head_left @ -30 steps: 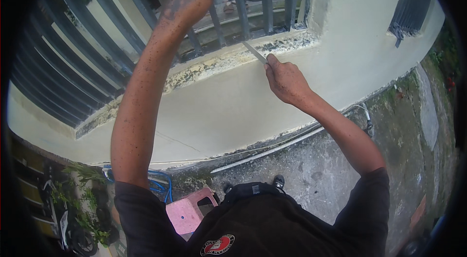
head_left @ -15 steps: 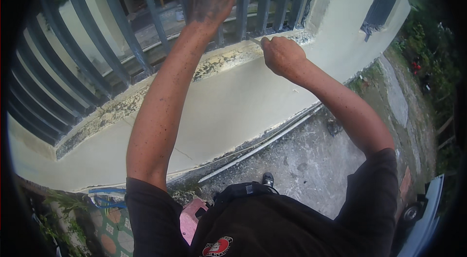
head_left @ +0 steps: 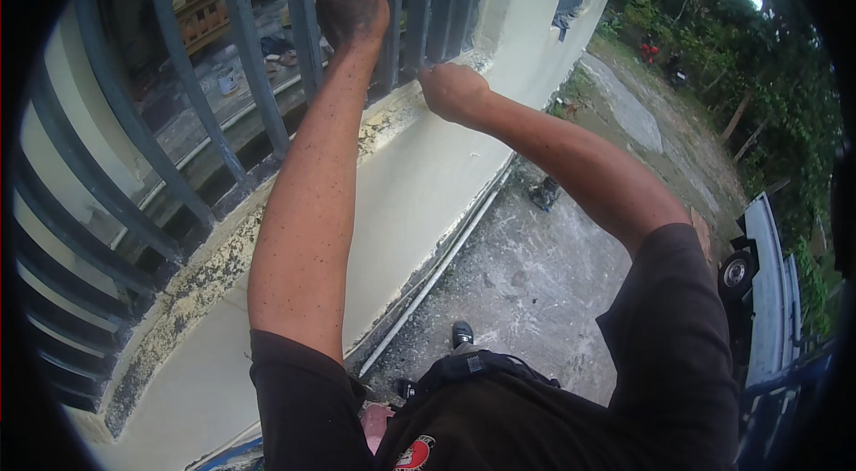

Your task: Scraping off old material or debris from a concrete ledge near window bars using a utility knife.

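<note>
A row of dark grey-blue upright bars (head_left: 252,38) stands on a low wall with a pale, flaking ledge (head_left: 209,288). My left hand (head_left: 355,7) is high at one of the bars, its fingers curled round it and its back dusted with dark grime. Lower and to the right, my right hand (head_left: 453,93) is closed in a fist at the ledge, close to the foot of the bars. Whatever it grips is hidden behind the fingers in this view. Bare patches and chipped paint show along the ledge below both hands.
A white pipe (head_left: 428,288) runs along the base of the smooth cream wall (head_left: 392,203). Concrete ground (head_left: 526,293) lies below, with my shoe (head_left: 462,333) on it. A parked vehicle (head_left: 767,284) is at right. Behind the bars stands a wooden bench (head_left: 203,18).
My view has swung to the right. My left hand has gone from spread fingers to curling round a bar. A thin grey piece jutting from my right fist earlier is now out of sight.
</note>
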Demonstrator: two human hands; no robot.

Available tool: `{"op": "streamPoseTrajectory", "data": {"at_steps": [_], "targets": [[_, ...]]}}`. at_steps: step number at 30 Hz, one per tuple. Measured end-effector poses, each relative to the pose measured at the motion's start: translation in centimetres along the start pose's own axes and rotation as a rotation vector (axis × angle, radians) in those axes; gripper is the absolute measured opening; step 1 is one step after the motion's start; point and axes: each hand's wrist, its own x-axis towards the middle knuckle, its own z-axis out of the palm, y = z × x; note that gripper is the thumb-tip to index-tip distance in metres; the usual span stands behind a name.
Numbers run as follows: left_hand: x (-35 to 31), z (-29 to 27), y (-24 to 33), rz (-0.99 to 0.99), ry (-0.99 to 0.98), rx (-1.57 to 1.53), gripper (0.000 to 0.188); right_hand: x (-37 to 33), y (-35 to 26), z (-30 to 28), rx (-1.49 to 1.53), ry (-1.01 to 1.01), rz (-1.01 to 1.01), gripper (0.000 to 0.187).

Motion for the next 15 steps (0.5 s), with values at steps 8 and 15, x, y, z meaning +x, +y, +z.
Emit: {"op": "streamPoseTrajectory", "data": {"at_steps": [8, 15], "targets": [[0.4, 0.0, 0.5, 0.005, 0.002, 0.001, 0.066, -1.2, 0.0, 0.9, 0.049, 0.108, 0.007, 0.023], [0.5, 0.3, -1.5, 0.034, 0.050, 0.036, 0.068, -1.8, -1.2, 1.1, -0.017, 0.102, -0.033, 0.022]]}}
